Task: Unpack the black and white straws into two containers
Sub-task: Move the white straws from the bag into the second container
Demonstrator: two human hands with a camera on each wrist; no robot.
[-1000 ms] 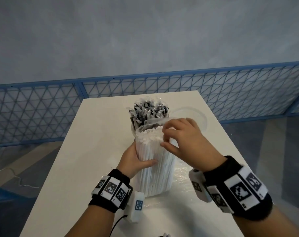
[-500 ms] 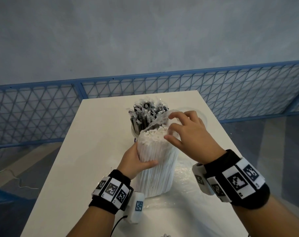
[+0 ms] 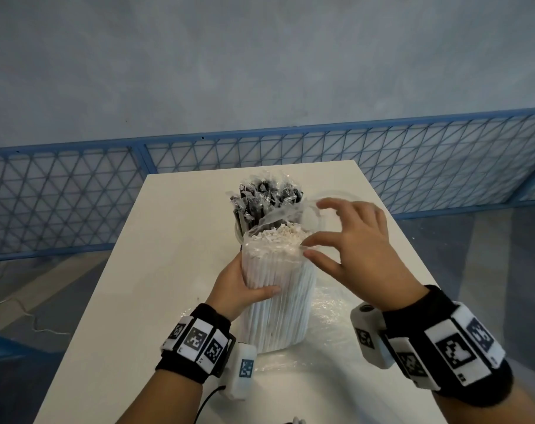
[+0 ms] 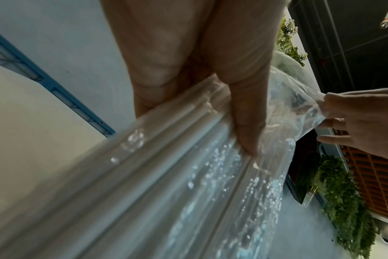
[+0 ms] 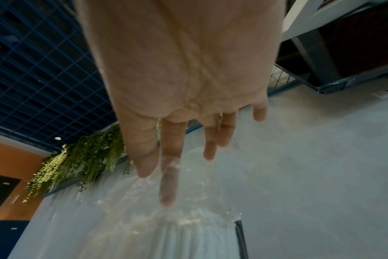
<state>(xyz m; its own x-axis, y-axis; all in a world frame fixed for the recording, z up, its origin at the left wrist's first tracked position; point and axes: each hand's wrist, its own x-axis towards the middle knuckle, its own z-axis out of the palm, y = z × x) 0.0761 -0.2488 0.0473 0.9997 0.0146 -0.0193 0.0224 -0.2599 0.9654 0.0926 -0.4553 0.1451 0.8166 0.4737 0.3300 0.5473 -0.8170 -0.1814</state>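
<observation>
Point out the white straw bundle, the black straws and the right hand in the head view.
white straw bundle (image 3: 278, 310), head view, wrapped side below the left thumb.
black straws (image 3: 260, 200), head view, upper ends in their wrappers.
right hand (image 3: 364, 249), head view, back of the hand.

On the white bench (image 3: 113, 301) a bundle of white straws (image 3: 278, 304) stands upright in clear plastic wrap (image 3: 275, 217). The left hand (image 3: 241, 289) grips the bundle's left side, thumb across the front. The right hand (image 3: 358, 243) is at the bundle's top right, its fingers (image 3: 318, 240) spread at the loose wrap. Just behind stands a bunch of black straws (image 3: 266, 200), upright in a clear container (image 3: 239, 232). A second clear container (image 3: 342, 195) sits to its right.
</observation>
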